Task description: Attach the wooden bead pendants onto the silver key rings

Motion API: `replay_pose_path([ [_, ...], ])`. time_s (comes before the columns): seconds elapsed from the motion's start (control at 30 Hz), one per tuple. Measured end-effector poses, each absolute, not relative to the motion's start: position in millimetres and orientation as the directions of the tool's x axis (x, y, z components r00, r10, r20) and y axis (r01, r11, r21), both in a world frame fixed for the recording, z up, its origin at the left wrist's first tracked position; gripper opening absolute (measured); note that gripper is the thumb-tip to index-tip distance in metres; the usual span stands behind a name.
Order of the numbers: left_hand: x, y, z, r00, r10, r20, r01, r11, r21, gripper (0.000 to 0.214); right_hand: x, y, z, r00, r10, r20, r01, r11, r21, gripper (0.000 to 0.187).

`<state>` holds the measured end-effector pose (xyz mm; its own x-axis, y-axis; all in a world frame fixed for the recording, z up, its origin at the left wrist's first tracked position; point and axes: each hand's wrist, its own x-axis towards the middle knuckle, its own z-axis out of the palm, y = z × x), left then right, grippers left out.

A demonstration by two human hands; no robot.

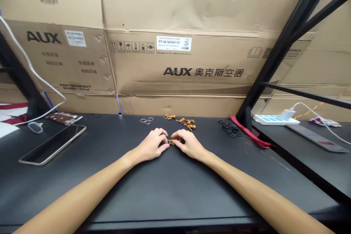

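My left hand (pixel 155 145) and my right hand (pixel 189 144) meet over the middle of the black table, fingers curled toward each other. Between the fingertips shows a small brown beaded charm (pixel 171 142). My right thumb and fingers close around its right side, hiding part of it. The left thumb and forefinger pinch at its left end; what lies between them is too small to make out. Just behind the hands are more brown bead charms (pixel 189 123), with another charm (pixel 170 117) slightly left of them. Several thin metal rings (pixel 147 120) lie beyond my left hand.
A pile of black loops (pixel 230 129) and a red strap (pixel 251 133) lie to the right, by a black metal post (pixel 248 117). At left rest a phone (pixel 53 144) and a brown packet (pixel 64 118). Cardboard boxes (pixel 175 106) line the back edge.
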<state>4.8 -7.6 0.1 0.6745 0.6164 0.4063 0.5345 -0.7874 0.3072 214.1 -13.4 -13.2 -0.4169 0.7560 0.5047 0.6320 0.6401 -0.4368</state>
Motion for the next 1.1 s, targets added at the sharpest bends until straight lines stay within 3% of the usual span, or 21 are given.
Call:
replay_pose_path([
  [0.13, 4, -6, -1, 0.663, 0.625, 0.412, 0.547, -0.781, 0.302, 0.011, 212, -17, -9, -0.466, 0.740, 0.485, 0.575, 0.670, -0.471, 0.009],
  [0.4, 3, -2, -3, 0.683, 0.610, 0.402, 0.529, -0.793, 0.303, 0.014, 217, -7, -21, -0.357, 0.809, 0.467, 0.700, 0.563, -0.441, 0.010],
  [0.6, 5, -12, 5, 0.656, 0.631, 0.415, 0.616, -0.765, 0.190, 0.017, 217, -13, -13, -0.344, 0.747, 0.569, 0.728, 0.595, -0.341, 0.019],
  [0.67, 7, -16, 6, 0.689, 0.619, 0.377, 0.613, -0.775, 0.153, 0.025, 216, -16, -11, -0.409, 0.751, 0.518, 0.731, 0.610, -0.307, 0.029],
  [0.77, 7, -17, 4, 0.693, 0.624, 0.360, 0.623, -0.770, 0.137, 0.025, 216, -17, -11, -0.504, 0.738, 0.449, 0.720, 0.646, -0.254, 0.020],
  [0.83, 4, -12, 1, 0.638, 0.672, 0.376, 0.678, -0.722, 0.140, 0.032, 217, -16, -13, -0.495, 0.751, 0.437, 0.744, 0.626, -0.232, 0.028],
  [0.93, -4, -1, -4, 0.592, 0.738, 0.325, 0.728, -0.662, 0.176, 0.045, 218, -13, -15, -0.471, 0.805, 0.362, 0.782, 0.570, -0.252, 0.048],
  [1.1, -9, 5, -7, 0.593, 0.751, 0.291, 0.736, -0.652, 0.183, 0.049, 221, -11, -17, -0.473, 0.830, 0.295, 0.776, 0.551, -0.305, 0.056],
])
